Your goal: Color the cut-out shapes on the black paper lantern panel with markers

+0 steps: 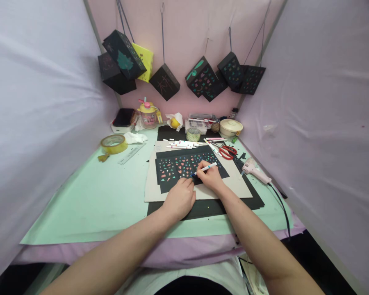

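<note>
Marker: slim white plastic pen with a blue band (209,167), its dark tip at the decorated sheet, about 4 o'clock of centre.
Right hand: grasps the pen in bent fingers (209,176).
Left hand: released, palm down (180,198), resting at the sheet's 6 o'clock edge.
Sheet: black rectangular paper with small coloured shapes (176,168), lying on flat grey cardboard (153,194).
Spare pens: white plastic markers (184,144) at 12 o'clock.
Scissors: red-handled pair (227,152) at 2 o'clock.
Glue gun: pale pink plastic (256,170), 3 o'clock.

Single head-worn view, wide, facing forward and down, near the table (80,196)
</note>
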A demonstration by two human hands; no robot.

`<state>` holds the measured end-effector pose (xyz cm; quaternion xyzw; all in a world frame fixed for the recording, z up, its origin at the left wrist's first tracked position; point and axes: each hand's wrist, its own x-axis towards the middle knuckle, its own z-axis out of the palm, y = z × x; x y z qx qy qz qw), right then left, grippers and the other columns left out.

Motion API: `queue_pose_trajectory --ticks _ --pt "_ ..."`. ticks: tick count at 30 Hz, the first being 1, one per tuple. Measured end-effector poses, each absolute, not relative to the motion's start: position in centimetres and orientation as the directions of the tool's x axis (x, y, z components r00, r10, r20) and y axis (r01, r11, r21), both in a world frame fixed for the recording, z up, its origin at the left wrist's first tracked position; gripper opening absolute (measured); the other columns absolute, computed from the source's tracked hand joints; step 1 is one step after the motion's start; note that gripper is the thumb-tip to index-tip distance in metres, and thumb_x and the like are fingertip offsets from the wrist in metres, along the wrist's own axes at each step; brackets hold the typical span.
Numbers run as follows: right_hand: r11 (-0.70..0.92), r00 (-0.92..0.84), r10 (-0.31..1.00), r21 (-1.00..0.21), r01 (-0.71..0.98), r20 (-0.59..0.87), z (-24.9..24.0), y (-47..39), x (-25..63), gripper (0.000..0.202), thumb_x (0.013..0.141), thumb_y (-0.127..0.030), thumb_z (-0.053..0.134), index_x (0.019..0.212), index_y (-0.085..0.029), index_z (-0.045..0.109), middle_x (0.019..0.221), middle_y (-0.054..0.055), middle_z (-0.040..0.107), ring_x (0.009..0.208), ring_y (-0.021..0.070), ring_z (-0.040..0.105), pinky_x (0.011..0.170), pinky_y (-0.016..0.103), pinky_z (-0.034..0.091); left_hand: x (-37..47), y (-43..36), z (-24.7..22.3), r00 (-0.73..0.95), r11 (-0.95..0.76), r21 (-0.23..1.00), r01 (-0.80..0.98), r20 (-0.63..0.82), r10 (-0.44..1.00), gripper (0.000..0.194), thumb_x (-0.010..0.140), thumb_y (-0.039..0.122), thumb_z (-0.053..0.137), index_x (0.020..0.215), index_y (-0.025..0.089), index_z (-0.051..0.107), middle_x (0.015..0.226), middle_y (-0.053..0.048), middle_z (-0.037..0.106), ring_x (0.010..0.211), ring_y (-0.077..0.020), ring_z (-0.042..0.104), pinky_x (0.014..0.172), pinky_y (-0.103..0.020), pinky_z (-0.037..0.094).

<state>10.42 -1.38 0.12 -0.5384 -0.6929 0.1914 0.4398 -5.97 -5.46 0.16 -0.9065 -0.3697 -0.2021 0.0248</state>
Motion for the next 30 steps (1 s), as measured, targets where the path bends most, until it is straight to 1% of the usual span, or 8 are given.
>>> queue_pose_trajectory --ticks 7,12,17,20,23,26,28,30 --pt "0.338 0.000 0.908 -0.733 0.590 0.418 0.1 -1.2 10.4 0.012 0.073 -0.021 0.048 0.061 -0.021 0.048 0.053 -0.005 0.048 0.051 0.0106 0.043 0.051 0.023 0.033 -6.0 -5.5 0.3 0.646 -0.726 0.087 0.682 0.394 0.654 0.017 0.088 0.015 0.046 0.091 0.013 0.062 0.098 -0.010 0.063 0.095 -0.0229 0.054 0.088 -0.035 0.045" --pt "0.348 -0.025 0.912 -0.738 0.578 0.410 0.1 -1.3 10.3 0.012 0.073 -0.020 0.049 0.061 -0.020 0.048 0.053 -0.005 0.049 0.050 0.0105 0.043 0.051 0.023 0.033 -6.0 -5.6 0.4 0.652 -0.724 0.076 0.686 0.379 0.657 0.017 0.088 0.016 0.047 0.092 0.011 0.063 0.098 -0.011 0.063 0.094 -0.0228 0.054 0.089 -0.034 0.045" --pt "0.352 -0.005 0.903 -0.736 0.578 0.429 0.1 -1.2 10.3 0.012 0.073 -0.020 0.049 0.061 -0.020 0.048 0.053 -0.005 0.047 0.050 0.0104 0.042 0.051 0.023 0.032 -6.0 -5.6 0.4 0.651 -0.722 0.071 0.688 0.378 0.658 0.019 0.088 0.016 0.047 0.094 0.009 0.063 0.101 -0.012 0.063 0.097 -0.0232 0.053 0.091 -0.034 0.044" --pt "0.371 0.032 0.885 -0.746 0.554 0.464 0.1 -1.2 10.4 0.013 0.074 -0.020 0.048 0.061 -0.020 0.047 0.055 -0.004 0.048 0.052 0.0109 0.044 0.053 0.023 0.033 -6.0 -5.6 0.4 0.641 -0.718 0.097 0.689 0.381 0.667 0.018 0.087 0.016 0.047 0.093 0.010 0.063 0.102 -0.012 0.063 0.098 -0.0241 0.054 0.090 -0.035 0.045" --pt "0.369 0.107 0.866 -0.770 0.521 0.488 0.3 -1.4 10.4 0.014 0.076 -0.022 0.047 0.063 -0.021 0.047 0.055 -0.004 0.050 0.054 0.0117 0.045 0.054 0.024 0.035 -6.2 -5.6 0.4 0.636 -0.721 0.128 0.681 0.382 0.670 0.018 0.087 0.016 0.047 0.092 0.012 0.063 0.104 -0.012 0.064 0.101 -0.0244 0.054 0.089 -0.036 0.047" --pt "0.361 0.171 0.846 -0.779 0.513 0.505 0.6 -1.6 10.4 0.015 0.080 -0.025 0.047 0.066 -0.021 0.048 0.056 -0.004 0.049 0.053 0.0119 0.044 0.054 0.024 0.035 -6.4 -5.8 0.6 0.620 -0.716 0.193 0.671 0.384 0.684 0.019 0.088 0.018 0.046 0.093 0.015 0.065 0.106 -0.009 0.065 0.100 -0.0224 0.056 0.088 -0.034 0.048" --pt "0.361 0.189 0.836 -0.777 0.516 0.515 0.9 -1.7 10.5 0.014 0.082 -0.027 0.047 0.070 -0.021 0.050 0.059 -0.004 0.050 0.055 0.0123 0.045 0.055 0.025 0.036 -6.8 -5.6 1.0 0.586 -0.708 0.252 0.660 0.418 0.695 0.021 0.090 0.019 0.045 0.096 0.018 0.066 0.107 -0.006 0.066 0.100 -0.0202 0.057 0.089 -0.033 0.048" --pt "0.369 0.204 0.823 -0.773 0.517 0.530 1.1 -1.7 10.6 0.014 0.085 -0.029 0.046 0.075 -0.021 0.052 0.065 -0.002 0.053 0.059 0.0131 0.047 0.059 0.025 0.038 -7.5 -4.8 1.6 0.524 -0.692 0.296 0.658 0.480 0.703 0.023 0.090 0.020 0.045 0.101 0.019 0.066 0.108 -0.005 0.066 0.102 -0.0189 0.057 0.093 -0.033 0.046"
